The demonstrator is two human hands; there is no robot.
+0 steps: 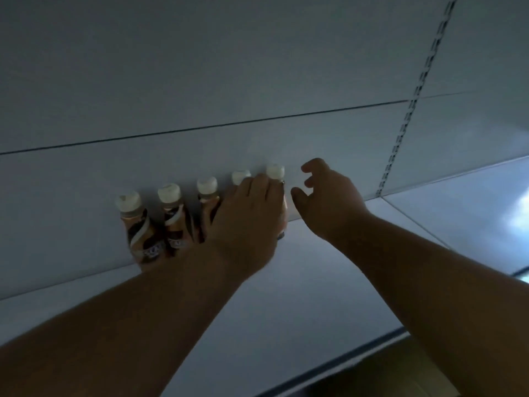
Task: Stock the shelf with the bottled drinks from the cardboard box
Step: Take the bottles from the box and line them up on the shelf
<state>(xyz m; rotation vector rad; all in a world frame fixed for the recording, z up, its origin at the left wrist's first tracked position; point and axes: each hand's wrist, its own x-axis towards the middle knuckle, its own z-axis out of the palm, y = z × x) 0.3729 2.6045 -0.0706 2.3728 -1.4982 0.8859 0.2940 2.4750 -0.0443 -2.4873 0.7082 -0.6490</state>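
We note five bottles upright in a row against the shelf back. Our left hand wraps the rightmost bottle; our right hand, spread and empty, hovers just right of it.

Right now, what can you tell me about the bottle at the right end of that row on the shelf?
The rightmost bottle has a cream-white screw cap and a brown body, mostly hidden. It stands upright at the back of the white shelf, against the rear panel, last in a row of five like bottles. The left hand lies over its front, fingers spread across it and its neighbour. The right hand hovers just beside it, open, not touching. Its label cannot be read in the dim light.
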